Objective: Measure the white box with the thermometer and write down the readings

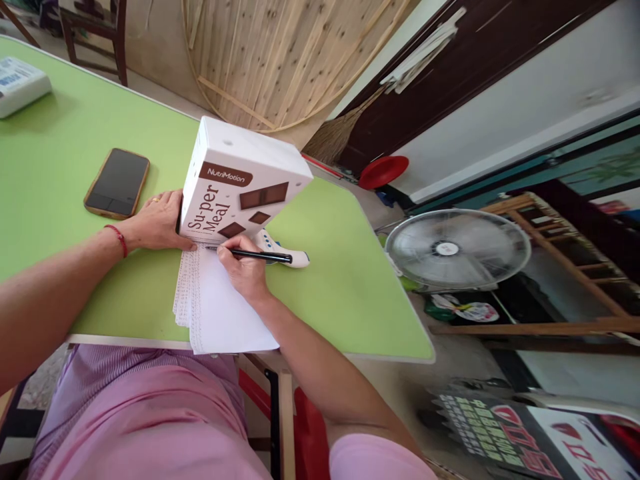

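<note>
A white carton (235, 193) printed "Su-per Meal", with brown shapes on its front, stands on the green table. My left hand (159, 220) is at its lower left edge, thumb in front by the paper and fingers along the side, partly hidden. Between the fingers of my right hand (244, 270) is a black pen (267, 255), its tip by the carton's bottom edge and the top of the white paper (230, 320). More sheets with patterned edges (183, 290) lie under that paper. Behind my right hand, a white object with blue dots (299, 259) is partly hidden.
A phone (119, 183) in a brown case lies on the green table (340, 293), left of the carton. A white box (23, 87) sits at the far left. Beyond the right edge are a fan (457, 250), a red dish-like object (384, 172) and a broom (345, 127).
</note>
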